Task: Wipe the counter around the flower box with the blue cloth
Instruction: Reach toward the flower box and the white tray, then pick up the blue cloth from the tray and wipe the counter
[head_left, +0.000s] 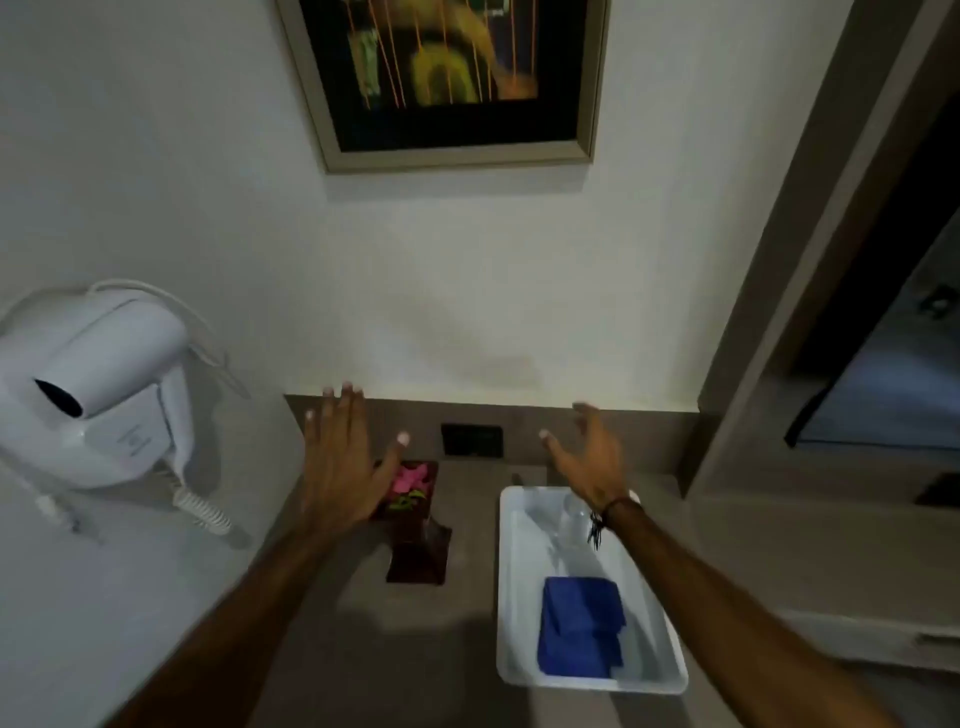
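A folded blue cloth (581, 626) lies in the near end of a white tray (510, 597) on the grey counter (457, 670). The flower box (415, 519), dark with pink flowers, stands left of the tray near the back wall. My left hand (343, 467) hovers with fingers spread above the box's left side and partly covers it. My right hand (592, 462) is raised over the far end of the tray, fingers apart, holding nothing. Both hands are well away from the cloth.
A white hair dryer (98, 395) hangs on the left wall with a coiled cord. A dark socket plate (471, 440) sits in the backsplash. Clear glasses (566, 519) lie in the tray's far end. A framed picture (447, 78) hangs above; a door frame (810, 249) stands right.
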